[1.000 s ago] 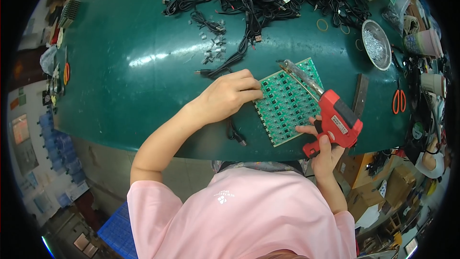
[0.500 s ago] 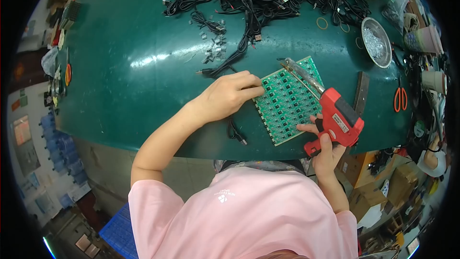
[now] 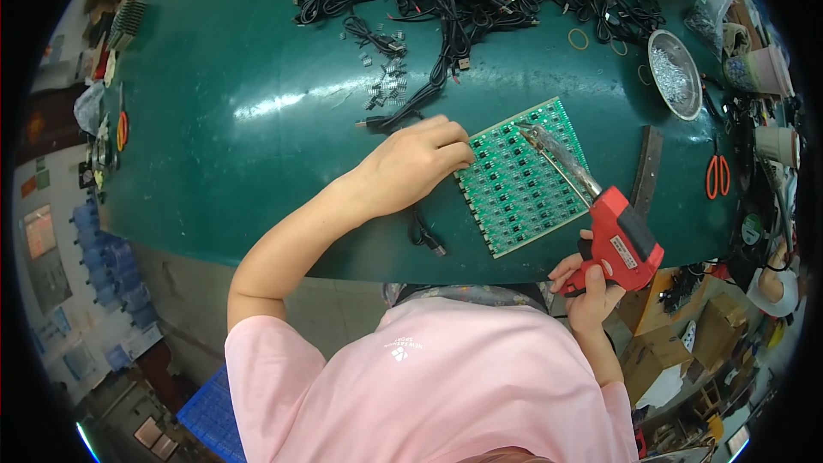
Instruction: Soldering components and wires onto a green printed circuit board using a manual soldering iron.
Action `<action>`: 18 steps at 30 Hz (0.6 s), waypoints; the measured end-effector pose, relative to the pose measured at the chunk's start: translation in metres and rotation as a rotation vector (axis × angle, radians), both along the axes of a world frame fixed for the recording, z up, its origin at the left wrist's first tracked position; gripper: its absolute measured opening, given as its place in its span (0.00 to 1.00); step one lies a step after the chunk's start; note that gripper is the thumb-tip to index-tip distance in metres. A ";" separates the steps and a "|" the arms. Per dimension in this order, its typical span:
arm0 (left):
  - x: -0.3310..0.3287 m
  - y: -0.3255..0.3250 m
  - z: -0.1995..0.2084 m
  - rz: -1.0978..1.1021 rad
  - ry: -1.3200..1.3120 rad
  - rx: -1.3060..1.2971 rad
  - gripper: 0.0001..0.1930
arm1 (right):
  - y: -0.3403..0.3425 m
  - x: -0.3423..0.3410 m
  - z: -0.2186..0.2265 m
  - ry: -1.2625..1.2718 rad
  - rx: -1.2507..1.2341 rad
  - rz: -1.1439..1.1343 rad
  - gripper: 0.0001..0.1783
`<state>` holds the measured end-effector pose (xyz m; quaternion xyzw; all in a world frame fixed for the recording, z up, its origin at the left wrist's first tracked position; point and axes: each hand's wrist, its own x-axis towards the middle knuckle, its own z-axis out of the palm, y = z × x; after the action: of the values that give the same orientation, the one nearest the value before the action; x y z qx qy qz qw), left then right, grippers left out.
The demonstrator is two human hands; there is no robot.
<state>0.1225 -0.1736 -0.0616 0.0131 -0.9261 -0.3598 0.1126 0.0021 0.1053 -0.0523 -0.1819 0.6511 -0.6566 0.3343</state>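
A green circuit board panel (image 3: 525, 197), set with rows of small black parts, lies at a slant on the table. My left hand (image 3: 420, 161) is at its upper left edge, thumb and fingers closed together; what they pinch is hidden. From beneath that hand a short stretch of black cable (image 3: 420, 230) runs out toward me, ending in a plug. My right hand (image 3: 591, 291) grips a red soldering gun (image 3: 624, 236) by its handle. Its long metal barrel slants up and left over the panel, the tip above the upper part of the board.
Black cables (image 3: 471, 0) lie heaped at the far side, with small metal pieces (image 3: 387, 86) nearer. To the right are a metal bowl (image 3: 675, 75), a dark bar (image 3: 645, 171) and orange-handled scissors (image 3: 717, 176). Another pair of scissors (image 3: 123, 130) lies far left. The green table (image 3: 197, 180) has a curved front edge.
The soldering gun has moved right and toward me with my right hand, its tip shifting from the panel's top edge onto the board. My left hand has barely moved.
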 end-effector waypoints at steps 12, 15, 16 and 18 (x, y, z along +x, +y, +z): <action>0.017 -0.016 0.030 0.413 -0.317 -0.325 0.15 | -0.029 -0.009 -0.005 -0.097 -0.193 0.024 0.23; 0.020 -0.017 0.025 0.498 -0.333 -0.280 0.13 | -0.032 -0.008 -0.007 -0.120 -0.189 0.009 0.23; 0.020 -0.017 0.025 0.496 -0.331 -0.280 0.13 | -0.032 -0.008 -0.008 -0.115 -0.185 0.006 0.23; 0.021 -0.016 0.025 0.504 -0.268 -0.208 0.11 | -0.032 -0.008 -0.009 -0.110 -0.182 0.004 0.24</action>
<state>0.1439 -0.1898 -0.0363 0.2782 -0.9322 -0.2189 0.0757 -0.0063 0.0731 -0.0609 -0.1766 0.5692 -0.7212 0.3530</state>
